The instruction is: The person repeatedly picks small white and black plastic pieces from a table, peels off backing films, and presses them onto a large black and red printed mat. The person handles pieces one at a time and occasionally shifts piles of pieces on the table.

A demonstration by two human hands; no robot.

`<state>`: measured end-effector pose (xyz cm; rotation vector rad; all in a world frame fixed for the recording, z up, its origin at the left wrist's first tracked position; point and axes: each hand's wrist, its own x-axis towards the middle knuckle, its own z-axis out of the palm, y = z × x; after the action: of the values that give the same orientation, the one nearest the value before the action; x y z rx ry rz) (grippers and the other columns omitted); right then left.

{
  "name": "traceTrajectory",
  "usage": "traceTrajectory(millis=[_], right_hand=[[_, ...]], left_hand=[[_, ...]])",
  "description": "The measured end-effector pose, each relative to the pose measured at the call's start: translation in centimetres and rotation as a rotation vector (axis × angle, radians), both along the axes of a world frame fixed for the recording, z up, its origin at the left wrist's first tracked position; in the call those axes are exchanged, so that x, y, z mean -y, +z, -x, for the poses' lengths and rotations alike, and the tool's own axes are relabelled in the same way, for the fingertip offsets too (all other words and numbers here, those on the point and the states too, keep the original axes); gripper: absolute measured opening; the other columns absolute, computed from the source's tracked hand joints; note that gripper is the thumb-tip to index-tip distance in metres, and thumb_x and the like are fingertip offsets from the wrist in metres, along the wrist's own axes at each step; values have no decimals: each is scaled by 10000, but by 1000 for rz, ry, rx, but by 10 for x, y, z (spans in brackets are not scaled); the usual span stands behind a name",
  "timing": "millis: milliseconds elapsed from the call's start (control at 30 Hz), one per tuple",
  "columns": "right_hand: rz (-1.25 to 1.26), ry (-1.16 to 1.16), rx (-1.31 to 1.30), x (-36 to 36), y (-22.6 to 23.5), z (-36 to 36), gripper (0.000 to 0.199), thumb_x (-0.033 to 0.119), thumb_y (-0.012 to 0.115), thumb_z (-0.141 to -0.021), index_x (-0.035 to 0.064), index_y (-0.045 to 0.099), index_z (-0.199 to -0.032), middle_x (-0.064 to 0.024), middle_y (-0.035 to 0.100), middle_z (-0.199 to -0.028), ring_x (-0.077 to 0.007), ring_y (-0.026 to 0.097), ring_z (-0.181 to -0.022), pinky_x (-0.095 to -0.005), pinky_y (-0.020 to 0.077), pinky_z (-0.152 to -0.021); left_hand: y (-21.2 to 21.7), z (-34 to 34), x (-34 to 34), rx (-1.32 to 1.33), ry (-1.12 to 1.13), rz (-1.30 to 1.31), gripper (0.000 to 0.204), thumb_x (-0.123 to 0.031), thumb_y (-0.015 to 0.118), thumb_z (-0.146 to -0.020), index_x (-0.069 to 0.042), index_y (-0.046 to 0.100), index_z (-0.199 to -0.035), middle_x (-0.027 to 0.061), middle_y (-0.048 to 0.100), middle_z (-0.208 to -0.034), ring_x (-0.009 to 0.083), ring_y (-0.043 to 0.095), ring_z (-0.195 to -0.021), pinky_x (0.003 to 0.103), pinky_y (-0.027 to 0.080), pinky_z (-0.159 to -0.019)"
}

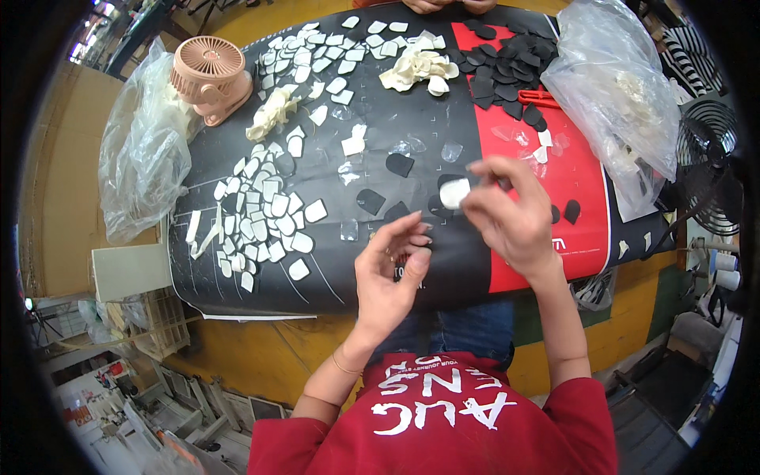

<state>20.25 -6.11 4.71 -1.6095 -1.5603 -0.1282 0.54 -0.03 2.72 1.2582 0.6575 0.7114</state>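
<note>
Black and red printed cloth-covered work table [554, 229] on yellow-orange floor [261, 356], black wire-caged standing fan [712, 166] at right, brown cardboard panel [59, 182] at left, pale wire rack [154, 321] lower left, stacked metal frames [214, 404] below, bright even light

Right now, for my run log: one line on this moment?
right hand: holds white piece | left hand: open, empty | table: white pieces
</note>
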Motion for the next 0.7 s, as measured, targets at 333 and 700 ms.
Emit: traceTrajectory(millis=[333,700], right_hand=[[205,83,-156,43,7,25,406,173,860,-709,72,716,-1075,-83,654,-1082,-203,656,-864,-302,519,-685],[342,152,-791,61,-10,37,157,31,753,-864,-28,732,-1009,-96,719,-889,-123,681,-767,-248,544,-677]], left_hand=[[1,-6,7,-36,80,-218,119,20,728,-868,15,713,-986,105,691,-1009,150,672,-873,275,527,-782],[2,6,18,-116,10,-318,145,28,755,-817,9,719,-957,104,726,-917,201,687,-858,305,532,-767]])
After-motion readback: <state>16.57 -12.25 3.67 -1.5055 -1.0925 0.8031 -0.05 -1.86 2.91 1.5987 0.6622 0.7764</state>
